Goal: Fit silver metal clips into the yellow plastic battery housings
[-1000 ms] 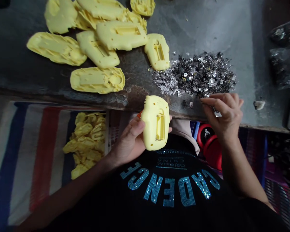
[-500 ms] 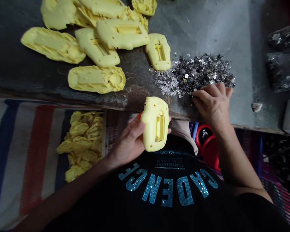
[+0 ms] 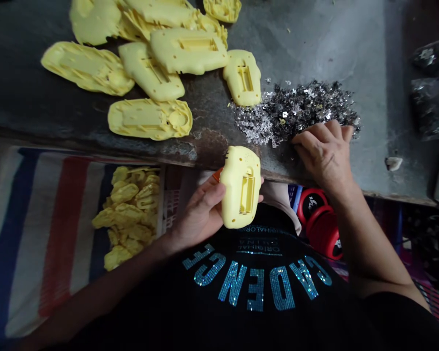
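Observation:
My left hand (image 3: 205,204) grips a yellow plastic shell (image 3: 237,187) with a battery slot, held upright just off the table's front edge. A bit of orange shows between thumb and shell; what it is I cannot make out. My right hand (image 3: 329,153) is at the near edge of a heap of small metal clips (image 3: 310,107), its fingers bent and pinched together. Whatever lies between those fingertips is hidden. Another yellow shell (image 3: 254,92) with a slot touches the heap's left end.
Several yellow shells (image 3: 149,119) lie piled on the dark table (image 3: 212,112) at the left. Below are more yellow parts (image 3: 131,214) on a striped sheet (image 3: 58,234). Plastic bags of metal pieces (image 3: 433,105) and a small whitish lump (image 3: 393,163) are at the right.
The whole view has shifted slightly, so things appear a little further right. Both hands keep nearly the same pose, the left still on the shell and the right at the clips.

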A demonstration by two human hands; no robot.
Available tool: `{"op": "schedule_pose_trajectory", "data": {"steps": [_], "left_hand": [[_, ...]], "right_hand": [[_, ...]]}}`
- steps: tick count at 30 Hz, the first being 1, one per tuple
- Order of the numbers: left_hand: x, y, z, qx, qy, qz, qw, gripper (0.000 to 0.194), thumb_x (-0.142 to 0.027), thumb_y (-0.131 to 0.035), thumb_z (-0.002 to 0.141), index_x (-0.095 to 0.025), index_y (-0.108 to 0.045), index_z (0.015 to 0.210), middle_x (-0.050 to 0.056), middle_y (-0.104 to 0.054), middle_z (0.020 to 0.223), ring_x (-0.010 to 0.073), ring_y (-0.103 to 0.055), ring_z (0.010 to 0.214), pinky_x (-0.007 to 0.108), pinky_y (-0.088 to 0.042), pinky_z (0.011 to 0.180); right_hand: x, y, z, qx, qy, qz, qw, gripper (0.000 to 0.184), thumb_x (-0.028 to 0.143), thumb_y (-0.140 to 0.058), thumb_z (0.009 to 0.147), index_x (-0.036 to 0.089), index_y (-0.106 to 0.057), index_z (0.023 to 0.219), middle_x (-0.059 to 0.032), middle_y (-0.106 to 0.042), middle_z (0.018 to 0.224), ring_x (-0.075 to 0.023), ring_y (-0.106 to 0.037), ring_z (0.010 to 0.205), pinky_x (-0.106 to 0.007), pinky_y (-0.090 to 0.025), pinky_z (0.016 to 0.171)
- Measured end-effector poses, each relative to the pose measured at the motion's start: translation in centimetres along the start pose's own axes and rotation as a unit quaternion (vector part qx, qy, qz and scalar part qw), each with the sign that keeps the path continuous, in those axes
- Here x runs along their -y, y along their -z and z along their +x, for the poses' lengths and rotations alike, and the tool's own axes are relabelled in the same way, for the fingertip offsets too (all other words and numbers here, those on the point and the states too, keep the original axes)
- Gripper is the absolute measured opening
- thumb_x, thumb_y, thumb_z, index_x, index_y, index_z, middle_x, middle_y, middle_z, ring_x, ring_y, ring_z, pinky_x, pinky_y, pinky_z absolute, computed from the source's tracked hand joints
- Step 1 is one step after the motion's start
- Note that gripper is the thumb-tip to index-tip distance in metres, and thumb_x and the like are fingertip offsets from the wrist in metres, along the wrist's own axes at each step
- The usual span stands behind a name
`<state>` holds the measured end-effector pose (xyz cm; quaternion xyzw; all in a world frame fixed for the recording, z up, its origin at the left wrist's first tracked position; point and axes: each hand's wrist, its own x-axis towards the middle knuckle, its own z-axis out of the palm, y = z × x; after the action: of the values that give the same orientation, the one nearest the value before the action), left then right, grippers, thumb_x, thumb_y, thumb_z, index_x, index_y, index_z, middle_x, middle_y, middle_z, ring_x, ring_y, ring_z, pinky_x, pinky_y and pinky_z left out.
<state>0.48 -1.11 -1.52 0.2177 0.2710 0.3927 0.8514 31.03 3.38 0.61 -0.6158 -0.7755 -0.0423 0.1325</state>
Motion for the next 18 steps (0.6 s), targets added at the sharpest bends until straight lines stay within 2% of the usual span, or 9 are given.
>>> {"op": "schedule_pose_trajectory", "data": {"steps": [5, 12, 16, 18], "left_hand": [[0.0, -0.3, 0.2, 0.006, 0.008, -0.013, 1.000, 0.052, -0.053, -0.091, 0.104, -0.025, -0.084, 0.148, 0.012, -0.081, 0.161, 0.0371, -0.076, 0.148, 0.050, -0.070, 0.116], [0.2, -0.1, 0.0, 0.003, 0.002, 0.003, 1.000, 0.056, -0.056, -0.091, 0.103, -0.025, -0.083, 0.149, 0.015, -0.082, 0.158, 0.0424, -0.076, 0.149, 0.061, -0.068, 0.121], [0.2, 0.2, 0.0, 0.008, 0.005, 0.004, 1.000, 0.055, -0.056, -0.092, 0.103, -0.024, -0.082, 0.146, 0.015, -0.083, 0.157, 0.0420, -0.074, 0.154, 0.064, -0.060, 0.131], [0.1, 0.3, 0.0, 0.009, 0.010, 0.006, 1.000, 0.055, -0.056, -0.093, 0.102, -0.024, -0.081, 0.146, 0.015, -0.083, 0.157, 0.0406, -0.074, 0.154, 0.061, -0.060, 0.131]], "right_hand": [[-0.3, -0.3, -0.3, -0.003, -0.001, 0.010, 1.000, 0.016, 0.037, -0.065, 0.114, 0.032, -0.079, 0.119, -0.0080, -0.077, 0.116, -0.0377, -0.063, 0.119, -0.061, -0.044, 0.106], [-0.2, -0.5, 0.2, -0.001, 0.014, -0.016, 1.000, 0.020, 0.038, -0.062, 0.117, 0.029, -0.077, 0.106, -0.0068, -0.079, 0.105, -0.0348, -0.065, 0.111, -0.056, -0.044, 0.099], [-0.2, 0.6, -1.4, -0.018, 0.000, -0.017, 1.000, 0.017, 0.037, -0.066, 0.114, 0.028, -0.075, 0.104, -0.0062, -0.077, 0.098, -0.0333, -0.064, 0.106, -0.054, -0.044, 0.097], [-0.3, 1.0, -2.6, -0.019, -0.011, -0.017, 1.000, 0.016, 0.037, -0.068, 0.113, 0.027, -0.074, 0.102, -0.0061, -0.076, 0.096, -0.0328, -0.064, 0.104, -0.053, -0.042, 0.096]]}}
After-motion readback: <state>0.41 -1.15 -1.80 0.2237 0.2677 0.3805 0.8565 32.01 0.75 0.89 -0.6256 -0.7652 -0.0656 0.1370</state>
